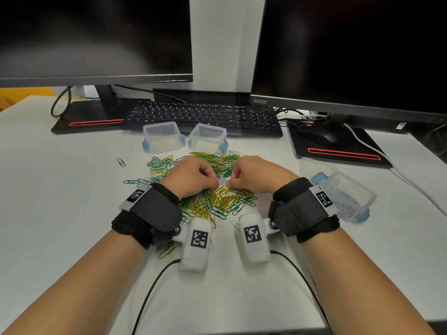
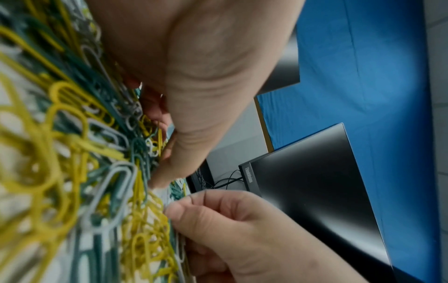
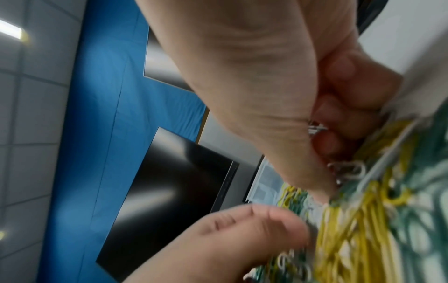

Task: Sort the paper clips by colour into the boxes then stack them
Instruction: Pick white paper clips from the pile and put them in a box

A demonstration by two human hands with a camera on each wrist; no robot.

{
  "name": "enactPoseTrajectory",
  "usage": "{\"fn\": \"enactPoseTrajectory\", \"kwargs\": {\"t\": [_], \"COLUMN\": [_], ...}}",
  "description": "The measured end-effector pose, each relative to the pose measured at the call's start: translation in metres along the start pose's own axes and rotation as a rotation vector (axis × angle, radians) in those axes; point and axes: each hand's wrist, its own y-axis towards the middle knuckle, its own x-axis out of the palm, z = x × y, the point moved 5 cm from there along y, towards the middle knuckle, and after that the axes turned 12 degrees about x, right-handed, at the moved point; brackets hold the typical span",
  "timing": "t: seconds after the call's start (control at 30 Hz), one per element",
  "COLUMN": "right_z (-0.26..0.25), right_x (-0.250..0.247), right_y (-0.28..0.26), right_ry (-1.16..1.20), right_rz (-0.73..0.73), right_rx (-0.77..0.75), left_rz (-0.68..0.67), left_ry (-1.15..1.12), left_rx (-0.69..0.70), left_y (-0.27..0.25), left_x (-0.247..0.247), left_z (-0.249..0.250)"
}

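A mixed pile of yellow, green and white paper clips (image 1: 217, 201) lies mid-desk. Both hands hover low over it, fingers curled. My left hand (image 1: 214, 183) pinches at clips on top of the pile; in the left wrist view its thumb (image 2: 167, 170) presses into the clips. My right hand (image 1: 231, 183) holds a few white clips (image 3: 315, 128) tucked under its curled fingers. Two empty clear boxes (image 1: 162, 139) (image 1: 208, 137) with blue latches stand behind the pile. A third box (image 1: 362, 193), tilted at the right, holds white clips.
A black keyboard (image 1: 203, 117) lies behind the boxes, with two monitors (image 1: 96, 37) (image 1: 350, 49) above it. A mouse (image 1: 321, 135) sits at the right on a monitor base. One stray clip (image 1: 121, 162) lies left of the pile. Camera cables trail towards the desk's front edge.
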Motion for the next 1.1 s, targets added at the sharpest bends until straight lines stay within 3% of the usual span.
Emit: {"fn": "enactPoseTrajectory", "kwargs": {"t": [0.17, 0.27, 0.37, 0.43, 0.57, 0.7, 0.8, 0.87, 0.97, 1.03, 1.1], "right_z": [0.003, 0.012, 0.014, 0.010, -0.004, -0.016, -0.019, -0.010, 0.015, 0.026, 0.028], "right_x": [-0.004, -0.013, -0.018, -0.021, -0.029, -0.028, -0.031, -0.040, -0.045, -0.036, -0.027], "right_y": [-0.001, -0.003, -0.005, -0.008, -0.018, -0.024, -0.027, -0.025, -0.020, -0.018, -0.017], "right_ry": [0.035, 0.350, 0.794, 0.937, 0.909, 0.834, 1.000, 0.996, 0.603, 0.294, 0.150], "right_rz": [0.024, -0.017, -0.163, -0.223, -0.170, -0.147, -0.216, -0.124, -0.003, -0.101, -0.163], "right_rx": [-0.025, -0.038, -0.046, -0.091, -0.231, -0.310, -0.361, -0.320, -0.149, -0.065, -0.017], "left_rz": [0.260, 0.364, 0.289, 0.194, 0.004, -0.073, -0.024, 0.000, 0.073, 0.150, 0.197], "left_ry": [-0.195, -0.465, -0.965, -1.263, -1.619, -1.870, -1.916, -1.900, -1.803, -1.641, -1.529], "left_rx": [-0.019, -0.021, -0.136, -0.241, -0.395, -0.465, -0.545, -0.555, -0.541, -0.464, -0.380], "left_y": [-0.002, -0.002, -0.003, -0.006, -0.011, -0.011, -0.010, -0.010, -0.009, -0.006, -0.003], "left_x": [-0.015, -0.023, -0.010, 0.002, 0.018, 0.027, 0.029, 0.030, 0.026, 0.019, 0.011], "left_z": [-0.002, 0.002, 0.008, 0.012, 0.024, 0.026, 0.021, 0.020, 0.016, 0.009, 0.007]}}
